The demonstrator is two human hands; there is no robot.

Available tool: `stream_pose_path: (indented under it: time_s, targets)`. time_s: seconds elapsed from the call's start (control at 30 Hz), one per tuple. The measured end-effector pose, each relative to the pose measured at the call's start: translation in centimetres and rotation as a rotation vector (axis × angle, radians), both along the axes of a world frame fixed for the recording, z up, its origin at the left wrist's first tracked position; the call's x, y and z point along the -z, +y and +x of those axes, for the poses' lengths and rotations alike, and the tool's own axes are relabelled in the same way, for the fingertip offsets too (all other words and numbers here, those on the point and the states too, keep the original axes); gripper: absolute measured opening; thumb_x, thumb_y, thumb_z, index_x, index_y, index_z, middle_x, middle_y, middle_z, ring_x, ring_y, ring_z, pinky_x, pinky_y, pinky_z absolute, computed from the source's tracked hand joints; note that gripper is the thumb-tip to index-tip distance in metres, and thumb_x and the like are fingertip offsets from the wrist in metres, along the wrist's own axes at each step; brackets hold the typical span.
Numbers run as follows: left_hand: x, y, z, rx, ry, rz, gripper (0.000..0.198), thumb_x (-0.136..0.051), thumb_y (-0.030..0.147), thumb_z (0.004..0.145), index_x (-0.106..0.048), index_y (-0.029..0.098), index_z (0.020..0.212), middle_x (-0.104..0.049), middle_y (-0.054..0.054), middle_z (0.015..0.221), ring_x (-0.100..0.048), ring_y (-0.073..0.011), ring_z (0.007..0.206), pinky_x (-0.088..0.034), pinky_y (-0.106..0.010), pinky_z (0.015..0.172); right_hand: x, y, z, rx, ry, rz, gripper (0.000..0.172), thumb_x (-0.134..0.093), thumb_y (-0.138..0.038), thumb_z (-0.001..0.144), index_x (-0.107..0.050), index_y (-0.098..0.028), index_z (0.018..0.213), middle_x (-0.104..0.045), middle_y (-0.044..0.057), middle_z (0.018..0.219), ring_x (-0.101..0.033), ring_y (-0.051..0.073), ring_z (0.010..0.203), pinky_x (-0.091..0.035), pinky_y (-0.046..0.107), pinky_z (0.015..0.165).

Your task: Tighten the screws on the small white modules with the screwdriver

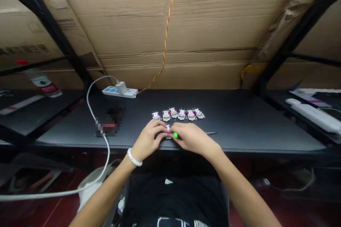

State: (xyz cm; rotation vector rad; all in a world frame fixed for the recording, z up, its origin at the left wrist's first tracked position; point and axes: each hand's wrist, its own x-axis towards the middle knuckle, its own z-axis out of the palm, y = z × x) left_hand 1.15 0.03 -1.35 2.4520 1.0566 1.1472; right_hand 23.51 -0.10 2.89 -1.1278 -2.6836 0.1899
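Near the front edge of the black tabletop, my left hand and my right hand meet with fingers closed. Between their fingertips is a small white and purple part, mostly covered by the fingers. A bright green round tip shows at my right hand's thumb. Past that hand, a thin metal rod sticks out; whether it joins the green tip is hidden. Just beyond my hands, several similar white and purple parts with thin metal pins lie in a rough row.
At the back left, a white power strip holds a plug, whose white cable hangs over the front edge. A blurred dark item lies left. A twisted red-yellow wire hangs before cardboard. Black frame posts flank the table.
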Motion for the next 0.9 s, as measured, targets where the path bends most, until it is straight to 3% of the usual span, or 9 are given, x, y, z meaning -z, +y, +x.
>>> stream_pose_path:
  time_s: [0.9]
  targets:
    - [1.4,0.1,-1.1,0.059,0.050,0.094,0.025,-0.062,0.016,0.106,-0.085,0.023,0.112,-0.083,-0.009,0.125,-0.081,-0.0225,0.117,-0.067,-0.038,0.106,0.4,0.3,0.1,-0.037,0.022,-0.025,0.009,-0.067,-0.014,0.101,-0.073,-0.016,0.108,-0.079,0.009,0.104,-0.073,0.021,0.088,-0.045,0.031,0.072]
